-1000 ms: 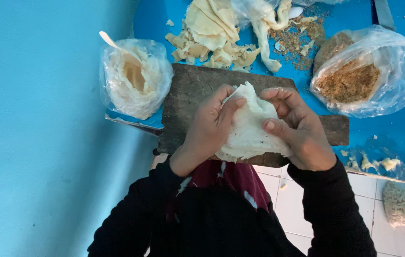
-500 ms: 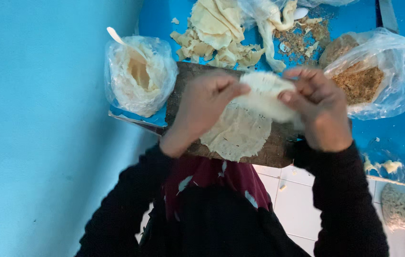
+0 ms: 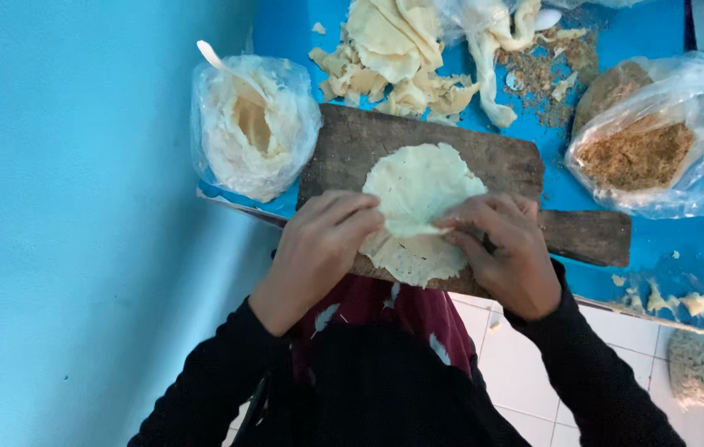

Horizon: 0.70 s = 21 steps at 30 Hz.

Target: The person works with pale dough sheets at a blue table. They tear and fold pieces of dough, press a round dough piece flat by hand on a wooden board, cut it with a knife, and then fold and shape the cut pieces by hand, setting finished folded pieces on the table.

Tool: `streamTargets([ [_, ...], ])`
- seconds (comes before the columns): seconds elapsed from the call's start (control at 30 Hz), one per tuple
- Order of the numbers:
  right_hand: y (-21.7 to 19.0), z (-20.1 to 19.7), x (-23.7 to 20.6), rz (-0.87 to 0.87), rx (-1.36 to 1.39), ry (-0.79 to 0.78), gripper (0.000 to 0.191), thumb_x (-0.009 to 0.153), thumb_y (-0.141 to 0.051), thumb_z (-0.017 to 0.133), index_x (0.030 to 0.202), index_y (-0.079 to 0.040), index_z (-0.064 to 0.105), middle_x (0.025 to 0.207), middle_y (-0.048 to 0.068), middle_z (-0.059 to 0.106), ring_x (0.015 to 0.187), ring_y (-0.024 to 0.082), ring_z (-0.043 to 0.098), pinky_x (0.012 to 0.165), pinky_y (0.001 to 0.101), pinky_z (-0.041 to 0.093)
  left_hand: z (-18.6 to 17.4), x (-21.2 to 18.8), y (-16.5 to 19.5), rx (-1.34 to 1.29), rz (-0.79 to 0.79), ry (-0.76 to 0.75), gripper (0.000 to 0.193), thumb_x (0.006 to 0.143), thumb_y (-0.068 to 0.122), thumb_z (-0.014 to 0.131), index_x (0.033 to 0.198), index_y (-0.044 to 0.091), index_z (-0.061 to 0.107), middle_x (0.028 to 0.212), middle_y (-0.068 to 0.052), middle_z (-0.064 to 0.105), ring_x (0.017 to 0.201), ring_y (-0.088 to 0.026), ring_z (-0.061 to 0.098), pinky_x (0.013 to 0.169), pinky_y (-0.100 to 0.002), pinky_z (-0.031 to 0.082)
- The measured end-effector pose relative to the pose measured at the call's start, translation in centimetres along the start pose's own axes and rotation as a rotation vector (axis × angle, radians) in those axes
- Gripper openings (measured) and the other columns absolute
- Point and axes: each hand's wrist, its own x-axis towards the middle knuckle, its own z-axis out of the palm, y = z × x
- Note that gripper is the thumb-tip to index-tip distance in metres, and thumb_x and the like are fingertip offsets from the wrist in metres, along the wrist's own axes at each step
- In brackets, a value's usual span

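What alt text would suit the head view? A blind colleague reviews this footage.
Two hands, left and right, press a thin round pale dough sheet onto a dark wooden board on a blue table, with a bag of brown crumbs alongside.

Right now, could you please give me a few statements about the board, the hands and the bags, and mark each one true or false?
1. Both hands, left hand and right hand, pinch a pale round sheet. True.
2. The sheet lies over a wooden board. True.
3. The bag of brown crumbs sits left of the board. False: it sits to the right.
4. The table is red. False: it is blue.
5. A white-filled bag holds a spoon. True.
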Motion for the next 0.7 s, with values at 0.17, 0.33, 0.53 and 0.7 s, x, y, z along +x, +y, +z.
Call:
streamTargets([
  [0.17, -0.5, -1.1, -0.8, -0.057, 0.016, -0.005, 0.017, 0.087, -0.004, 0.075, 0.096, -0.016, 0.068, 0.101, -0.005, 0.073, 0.106, 0.016, 0.065, 0.100, 0.0369, 0.034, -0.2, -1.1, -0.3, 0.071, 0.126, 0.012, 0.022, 0.085, 0.003, 0.070, 0.106, 0.009, 0.069, 0.125, -0.005, 0.067, 0.120, -0.027, 0.062, 0.100, -0.042, 0.052],
  [0.33, -1.1, -1.0, -1.6, -0.119, -0.108, -0.041, 0.019, 0.084, -0.003, 0.074, 0.097, -0.016, 0.069, 0.096, -0.003, 0.073, 0.104, 0.018, 0.066, 0.096, 0.0385, 0.034, -0.2, -1.6, 0.1, 0.076, 0.137, -0.049, 0.020, 0.089, 0.006, 0.072, 0.108, 0.010, 0.070, 0.127, -0.003, 0.067, 0.123, -0.025, 0.061, 0.105, -0.043, 0.047],
  [0.53, -1.3, -1.6, -2.2, -0.055, -0.055, -0.108, 0.026, 0.083, -0.001, 0.073, 0.106, -0.012, 0.070, 0.103, 0.003, 0.074, 0.099, 0.021, 0.067, 0.092, 0.0398, 0.040, -0.7, -1.6, 0.1, 0.087, 0.150, -0.081, 0.018, 0.087, 0.016, 0.076, 0.104, 0.010, 0.070, 0.119, -0.002, 0.068, 0.120, -0.022, 0.062, 0.108, -0.049, 0.042],
  [0.7, -2.4, -3.0, -1.3, 0.107, 0.065, 0.037, 0.028, 0.091, 0.001, 0.070, 0.116, -0.010, 0.066, 0.112, 0.009, 0.071, 0.103, 0.026, 0.071, 0.085, 0.0364, 0.056, -0.1, -1.2, 1.3, 0.128, 0.111, 0.050, 0.017, 0.096, 0.022, 0.079, 0.098, 0.011, 0.066, 0.112, -0.002, 0.067, 0.119, -0.023, 0.062, 0.108, -0.046, 0.044],
])
